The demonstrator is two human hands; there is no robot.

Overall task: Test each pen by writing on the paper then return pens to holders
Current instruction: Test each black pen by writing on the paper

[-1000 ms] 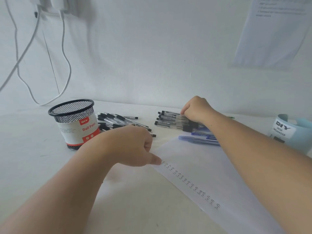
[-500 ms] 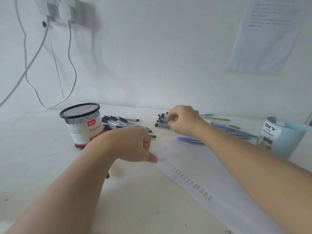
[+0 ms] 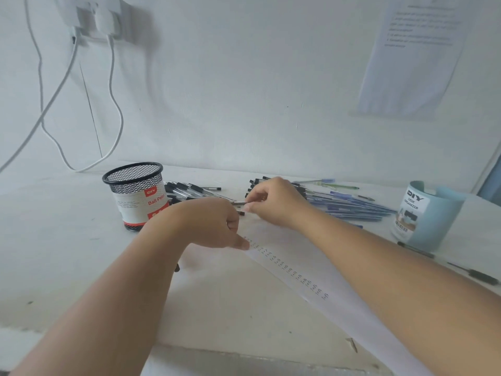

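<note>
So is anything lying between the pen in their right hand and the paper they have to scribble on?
Nothing visible. The right hand pinches a black pen just beyond the paper. The left hand rests at the sheet's left edge, beside the row of marks, not across the path.

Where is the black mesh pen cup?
The black mesh pen cup stands upright at left of the white table, beside the black pens, behind the left hand.

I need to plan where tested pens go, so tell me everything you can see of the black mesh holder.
The black mesh holder is a round cup of black wire mesh with a solid rim, standing upright on the white desk, left of the pens. A white and red label reading "Ball Pens" wraps its lower part. No pens stick out above its rim. The left hand is close in front; contact is unclear.
</note>
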